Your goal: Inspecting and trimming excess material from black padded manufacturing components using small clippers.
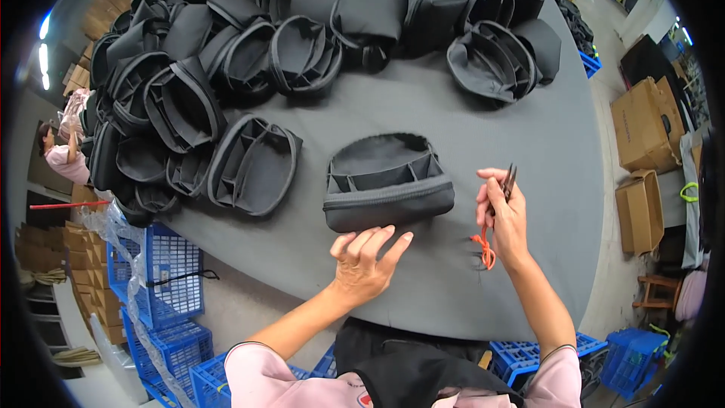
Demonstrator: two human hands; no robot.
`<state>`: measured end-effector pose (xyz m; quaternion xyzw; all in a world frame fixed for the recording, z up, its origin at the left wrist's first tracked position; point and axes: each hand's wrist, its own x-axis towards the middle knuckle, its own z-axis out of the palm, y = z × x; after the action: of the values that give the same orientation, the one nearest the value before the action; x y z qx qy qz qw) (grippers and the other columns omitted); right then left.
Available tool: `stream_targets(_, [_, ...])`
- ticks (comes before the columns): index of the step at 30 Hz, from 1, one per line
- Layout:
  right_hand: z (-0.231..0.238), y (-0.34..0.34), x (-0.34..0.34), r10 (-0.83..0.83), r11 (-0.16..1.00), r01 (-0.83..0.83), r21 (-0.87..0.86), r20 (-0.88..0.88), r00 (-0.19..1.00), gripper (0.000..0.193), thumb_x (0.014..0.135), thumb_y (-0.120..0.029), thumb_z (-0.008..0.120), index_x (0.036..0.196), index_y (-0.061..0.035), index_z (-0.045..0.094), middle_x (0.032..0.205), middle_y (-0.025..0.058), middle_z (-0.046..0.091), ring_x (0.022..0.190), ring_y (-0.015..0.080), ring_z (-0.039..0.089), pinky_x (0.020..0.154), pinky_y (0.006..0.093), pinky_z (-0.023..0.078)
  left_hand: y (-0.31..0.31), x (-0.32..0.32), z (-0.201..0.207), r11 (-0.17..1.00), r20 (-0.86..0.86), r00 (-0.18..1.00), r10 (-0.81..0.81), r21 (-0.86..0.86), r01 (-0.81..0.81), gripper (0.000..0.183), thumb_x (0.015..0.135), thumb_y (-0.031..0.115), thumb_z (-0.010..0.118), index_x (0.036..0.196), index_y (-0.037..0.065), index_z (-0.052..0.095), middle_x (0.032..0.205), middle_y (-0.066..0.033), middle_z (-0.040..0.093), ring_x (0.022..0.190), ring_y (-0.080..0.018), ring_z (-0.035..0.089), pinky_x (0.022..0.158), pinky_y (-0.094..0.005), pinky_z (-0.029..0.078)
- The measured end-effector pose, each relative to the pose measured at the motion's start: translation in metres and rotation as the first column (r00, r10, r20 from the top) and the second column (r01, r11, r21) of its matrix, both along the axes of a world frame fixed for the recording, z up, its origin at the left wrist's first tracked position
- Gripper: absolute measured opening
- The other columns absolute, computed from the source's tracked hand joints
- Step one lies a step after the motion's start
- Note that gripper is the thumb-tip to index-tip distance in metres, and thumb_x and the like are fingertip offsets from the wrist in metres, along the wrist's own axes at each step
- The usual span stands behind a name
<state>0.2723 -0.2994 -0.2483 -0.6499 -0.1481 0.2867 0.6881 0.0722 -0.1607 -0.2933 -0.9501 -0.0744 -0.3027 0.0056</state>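
In front of me on the grey table [468,310] stands a black zippered pouch [389,200], unzipped, its inner dividers showing. My left hand [366,263] is at the pouch's near side, fingers spread and curved, the fingertips at its lower edge; whether they touch it I cannot tell. To the right of the pouch, my right hand [504,215] holds small dark thread snips [510,175], points up. An orange cord loop [485,251] hangs below that hand.
A heap of similar black pouches [302,53] covers the table's far and left parts. One open pouch [492,64] lies at the far right. Blue plastic crates [172,276] stand below the table's left edge; cardboard boxes [646,125] stand at right. Another person [66,155] is at far left.
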Motion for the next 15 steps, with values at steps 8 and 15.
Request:
stream_targets(8, [-0.023,0.0,-0.014,0.133,0.989,-0.138,-0.045,-0.084,0.988,0.027,0.097,-0.025,0.046,0.114,-0.0051,0.053,0.083,0.0018,0.053,0.057,0.0052,0.052,0.044,0.0181,0.028,0.004,-0.008,0.019,0.996,0.224,0.971,0.083,0.002,-0.086,0.06,0.067,0.019,0.073,0.121,0.022,0.049,0.118,-0.0044,0.046,0.115,-0.0234,0.041,0.101,-0.0469,0.022])
stream_targets(15, [-0.004,0.053,0.033,0.091,0.996,-0.09,-0.01,0.071,0.993,0.026,0.096,-0.025,0.048,0.104,-0.0032,0.058,0.08,0.0028,0.054,0.054,0.0051,0.05,0.046,0.0182,0.031,0.07,0.023,0.084,0.946,-0.05,0.985,-0.168,-0.29,0.147,0.061,0.062,0.014,0.076,0.117,0.003,0.052,0.092,-0.0124,0.051,0.079,-0.0287,0.049,0.072,-0.0374,0.042])
